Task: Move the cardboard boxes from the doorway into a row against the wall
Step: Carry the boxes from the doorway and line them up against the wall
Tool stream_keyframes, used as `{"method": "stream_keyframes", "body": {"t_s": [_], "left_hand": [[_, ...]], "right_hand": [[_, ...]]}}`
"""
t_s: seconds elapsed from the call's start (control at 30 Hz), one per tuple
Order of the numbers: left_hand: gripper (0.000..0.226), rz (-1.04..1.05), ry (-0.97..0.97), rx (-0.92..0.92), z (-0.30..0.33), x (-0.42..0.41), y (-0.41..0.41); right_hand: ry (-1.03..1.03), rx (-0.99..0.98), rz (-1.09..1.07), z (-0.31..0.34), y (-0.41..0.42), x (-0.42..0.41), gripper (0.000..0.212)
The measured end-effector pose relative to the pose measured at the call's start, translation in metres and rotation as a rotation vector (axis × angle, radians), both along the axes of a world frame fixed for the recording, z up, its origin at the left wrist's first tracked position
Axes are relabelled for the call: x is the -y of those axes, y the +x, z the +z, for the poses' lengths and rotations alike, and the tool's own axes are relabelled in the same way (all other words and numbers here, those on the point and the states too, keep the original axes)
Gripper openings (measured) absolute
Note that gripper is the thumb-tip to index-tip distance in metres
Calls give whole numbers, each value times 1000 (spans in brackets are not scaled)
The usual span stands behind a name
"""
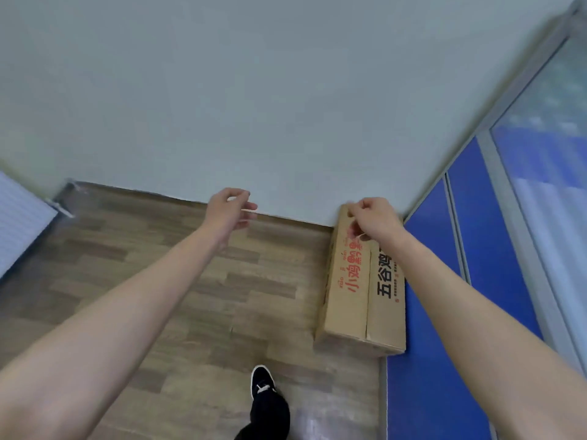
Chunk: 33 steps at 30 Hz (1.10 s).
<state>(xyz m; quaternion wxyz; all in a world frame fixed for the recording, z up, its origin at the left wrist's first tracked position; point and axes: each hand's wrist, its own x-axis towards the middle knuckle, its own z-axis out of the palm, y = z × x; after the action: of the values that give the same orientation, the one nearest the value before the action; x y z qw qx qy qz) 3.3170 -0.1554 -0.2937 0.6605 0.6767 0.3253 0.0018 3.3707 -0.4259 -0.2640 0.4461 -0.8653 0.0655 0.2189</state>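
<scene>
Your cardboard box (355,293) lies on the wooden floor (178,281) at right of centre in the frame, its far end against the pale wall (286,106) and its right long side against the blue partition (444,344), so it sits in the corner; red and black printed characters run along its top flaps; your right hand (373,219) is over the far end of the box, fingers curled together into a loose fist, though the blur keeps you from telling whether they touch the cardboard or clamp anything; your left hand (227,208) hangs in the air at centre frame, well apart from the box, fingers half curled with a gap between thumb and forefinger, holding nothing; your black shoe (262,381) steps on the floor at the bottom centre, near the box's near end
</scene>
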Motion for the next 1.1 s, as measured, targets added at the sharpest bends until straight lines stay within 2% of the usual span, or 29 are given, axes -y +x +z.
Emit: {"method": "stream_keyframes", "body": {"t_s": [0.13,0.23,0.4,0.5,0.57,0.63,0.77,0.87,1.0,1.1], "left_hand": [[12,141,82,136,113,-20,-158],[10,281,111,174,156,-27,-287],[15,690,-4,270,198,-52,-517],[14,896,37,293,219,-64,-653],[17,1060,79,304,233,-70,-773],[16,1107,83,299,244,-72,-829],[13,1374,129,308,244,-53,-1041],[11,1567,138,273,233,-33,-1198],[12,1808,189,226,230,0,-1416],[8,1994,194,179,226,36,-1535]], "right_hand": [[127,140,166,97,-104,-44,23],[163,173,342,138,-186,-84,24],[93,204,607,196,-339,-153,34],[101,229,799,213,-436,-206,36],[123,278,964,222,-538,-258,35],[187,284,1041,235,-594,-280,31],[230,229,1299,234,-805,-344,18],[251,238,1465,226,-962,-373,23],[306,155,1596,222,-1184,-404,31],[303,122,1676,227,-1314,-412,33]]}}
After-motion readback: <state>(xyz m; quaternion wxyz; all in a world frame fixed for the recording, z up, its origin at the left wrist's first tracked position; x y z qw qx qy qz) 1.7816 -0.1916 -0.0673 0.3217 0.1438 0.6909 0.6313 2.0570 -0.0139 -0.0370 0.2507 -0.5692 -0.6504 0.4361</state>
